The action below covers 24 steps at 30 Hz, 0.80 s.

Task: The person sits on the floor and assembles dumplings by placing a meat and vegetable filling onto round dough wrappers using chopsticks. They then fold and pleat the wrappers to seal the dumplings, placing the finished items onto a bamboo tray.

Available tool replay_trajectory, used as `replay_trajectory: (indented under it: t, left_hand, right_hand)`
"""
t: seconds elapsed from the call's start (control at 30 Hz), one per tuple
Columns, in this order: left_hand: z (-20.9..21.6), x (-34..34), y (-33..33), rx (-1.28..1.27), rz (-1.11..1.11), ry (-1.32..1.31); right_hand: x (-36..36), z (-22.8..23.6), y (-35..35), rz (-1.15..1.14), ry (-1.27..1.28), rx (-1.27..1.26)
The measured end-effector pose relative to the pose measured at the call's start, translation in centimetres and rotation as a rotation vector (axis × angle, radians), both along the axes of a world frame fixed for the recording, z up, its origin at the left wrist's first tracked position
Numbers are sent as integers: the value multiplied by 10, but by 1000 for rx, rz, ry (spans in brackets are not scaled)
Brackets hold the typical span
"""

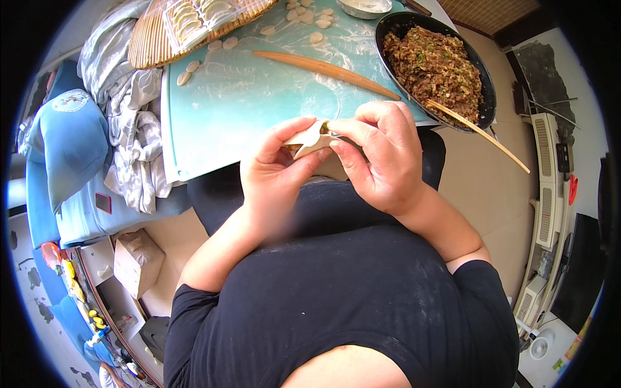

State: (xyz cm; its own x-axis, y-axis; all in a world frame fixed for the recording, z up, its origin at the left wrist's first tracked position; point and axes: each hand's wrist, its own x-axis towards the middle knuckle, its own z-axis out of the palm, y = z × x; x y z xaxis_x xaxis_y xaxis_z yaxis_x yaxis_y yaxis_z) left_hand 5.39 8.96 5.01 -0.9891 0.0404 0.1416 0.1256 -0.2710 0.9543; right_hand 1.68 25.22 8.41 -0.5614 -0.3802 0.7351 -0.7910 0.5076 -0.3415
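Between my two hands, just off the near edge of the mat, is a partly folded dumpling (pixel 312 142) in a pale dough wrapper, with some filling showing at its openings. My left hand (pixel 278 152) holds it with the thumb below and fingers above. The thumb and forefinger of my right hand (pixel 381 155) pinch the wrapper's right edge. A black pan (pixel 488 97) of brown minced filling (pixel 433 68) with green bits stands to the right, a pair of wooden chopsticks (pixel 491 139) leaning over its rim. Beyond my hands lies a wooden rolling pin (pixel 326 73).
A floury green mat (pixel 207 136) covers the table. Small dough pieces (pixel 315 37) lie at its far side, near a metal bowl (pixel 364 6). A woven tray (pixel 147 45) at far left bears finished dumplings (pixel 187 22). Grey patterned cloth (pixel 136 136) bunches against the table's left side.
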Motion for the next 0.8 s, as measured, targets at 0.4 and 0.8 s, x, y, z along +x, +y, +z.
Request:
replay_trajectory:
  t: [0.4, 0.8]
  left_hand:
    - [1, 0, 2, 54, -9, -19]
    - [1, 2, 3, 70, -36, -91]
  right_hand:
    - [-5, -13, 1, 192, -397, -251]
    - [-4, -20, -6, 89, -55, -137]
